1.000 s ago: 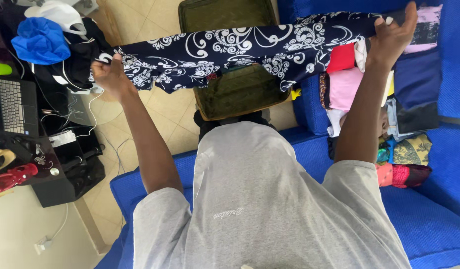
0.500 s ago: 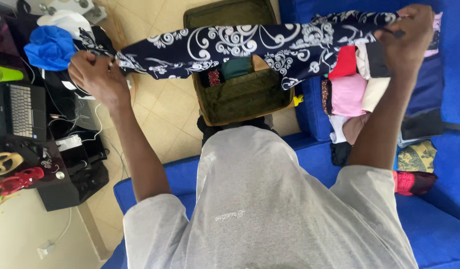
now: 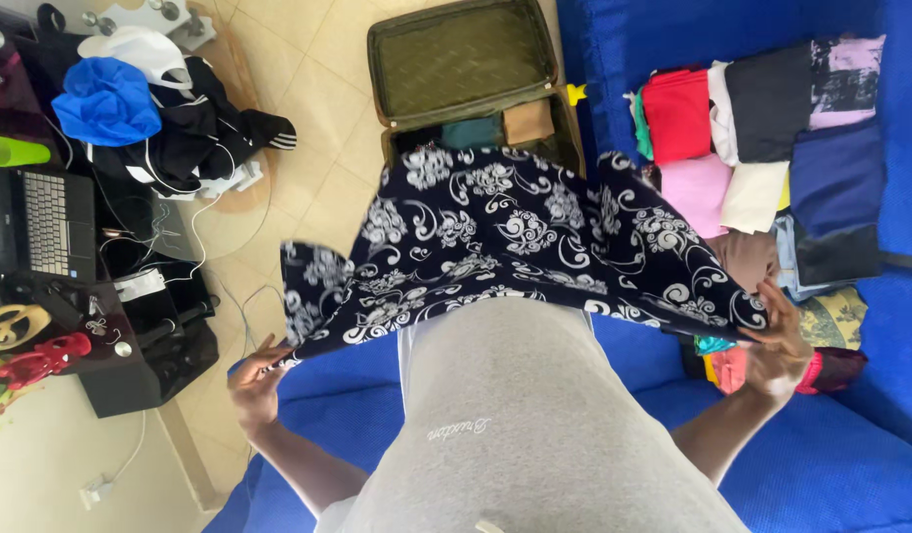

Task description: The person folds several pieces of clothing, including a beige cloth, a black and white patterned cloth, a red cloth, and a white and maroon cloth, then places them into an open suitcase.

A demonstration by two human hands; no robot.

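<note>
Navy floral cloth (image 3: 515,247) spans nine to three; our left hand (image 3: 256,380) and right hand (image 3: 777,341) pinch its ends, equally near.

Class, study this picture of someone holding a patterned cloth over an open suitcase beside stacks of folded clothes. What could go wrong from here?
1. The left hand and right hand pinch only the corners of the navy floral garment, so a corner might slip and spoil the fold.
2. The spread garment hides part of the open suitcase, so it may land crooked.
3. Its right edge hangs near the folded clothes pile and could drag it.
</note>
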